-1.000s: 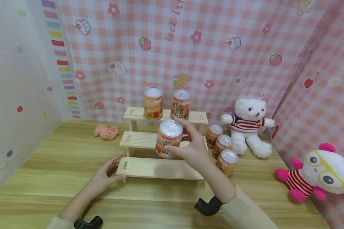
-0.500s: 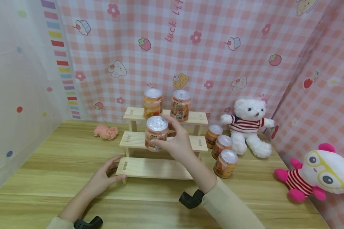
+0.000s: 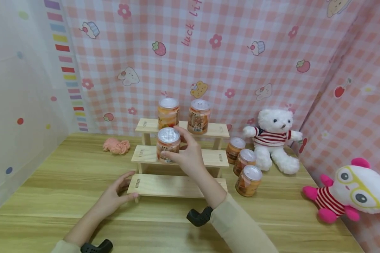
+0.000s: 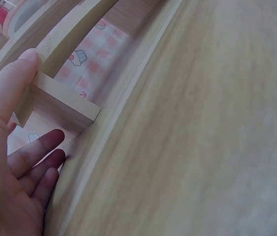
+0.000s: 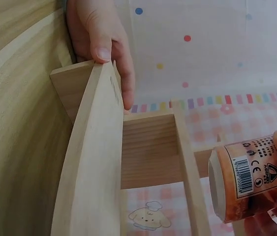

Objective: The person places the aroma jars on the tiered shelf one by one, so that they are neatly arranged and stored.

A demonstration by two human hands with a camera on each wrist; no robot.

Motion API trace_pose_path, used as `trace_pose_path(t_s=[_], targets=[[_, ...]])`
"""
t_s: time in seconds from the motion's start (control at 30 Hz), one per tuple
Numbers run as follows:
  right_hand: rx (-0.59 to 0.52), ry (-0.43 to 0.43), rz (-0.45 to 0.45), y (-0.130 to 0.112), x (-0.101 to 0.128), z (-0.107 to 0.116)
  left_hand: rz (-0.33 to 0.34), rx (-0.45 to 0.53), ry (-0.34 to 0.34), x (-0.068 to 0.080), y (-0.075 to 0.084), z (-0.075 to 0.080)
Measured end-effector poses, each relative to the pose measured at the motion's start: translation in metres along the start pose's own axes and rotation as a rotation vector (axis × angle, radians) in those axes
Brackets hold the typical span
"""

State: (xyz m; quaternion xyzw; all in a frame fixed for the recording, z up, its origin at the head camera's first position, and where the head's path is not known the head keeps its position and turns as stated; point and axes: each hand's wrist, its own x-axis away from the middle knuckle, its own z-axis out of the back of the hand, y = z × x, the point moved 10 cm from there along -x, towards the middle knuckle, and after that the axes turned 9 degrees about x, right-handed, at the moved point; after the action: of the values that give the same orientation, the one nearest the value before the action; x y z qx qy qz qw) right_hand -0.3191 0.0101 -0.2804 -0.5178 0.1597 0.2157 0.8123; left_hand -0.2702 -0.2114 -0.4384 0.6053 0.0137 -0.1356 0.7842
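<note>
My right hand (image 3: 190, 154) holds a clear jar with an orange label and silvery lid (image 3: 168, 146) upright at the left part of the middle tier of a three-tier wooden display stand (image 3: 174, 186). In the right wrist view, the jar's base (image 5: 218, 189) looks slightly apart from the board; contact is hard to tell. My left hand (image 3: 114, 196) grips the left end of the bottom tier, thumb on its front edge and index finger behind it; the other fingers (image 4: 45, 189) are loosely bent. Two similar jars, a left one (image 3: 168, 114) and a right one (image 3: 199, 117), stand on the top tier.
Three more jars (image 3: 248, 181) stand in a row on the table right of the stand. Behind them sits a white teddy bear (image 3: 273, 137); a pink-and-white plush toy (image 3: 348, 191) lies at the right edge. Pink yarn (image 3: 116, 146) lies at the back left. Patterned curtains enclose the table.
My right hand has carried the jar left and back, from in front of the middle tier to its left part. My left hand has stayed at the stand's end.
</note>
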Motion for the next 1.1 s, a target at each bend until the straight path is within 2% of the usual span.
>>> trace_pose_path(t_s=[0.1, 0.5, 1.1], targets=[[0.005, 0.011, -0.007, 0.008, -0.003, -0.004, -0.003, 0.003, 0.002, 0.000, 0.000, 0.000], [-0.002, 0.021, -0.027, 0.014, -0.007, -0.010, -0.009, -0.028, 0.004, 0.000, 0.002, 0.001], [0.041, -0.040, -0.099, 0.016, -0.007, -0.014, -0.017, 0.006, -0.002, 0.000, 0.001, 0.000]])
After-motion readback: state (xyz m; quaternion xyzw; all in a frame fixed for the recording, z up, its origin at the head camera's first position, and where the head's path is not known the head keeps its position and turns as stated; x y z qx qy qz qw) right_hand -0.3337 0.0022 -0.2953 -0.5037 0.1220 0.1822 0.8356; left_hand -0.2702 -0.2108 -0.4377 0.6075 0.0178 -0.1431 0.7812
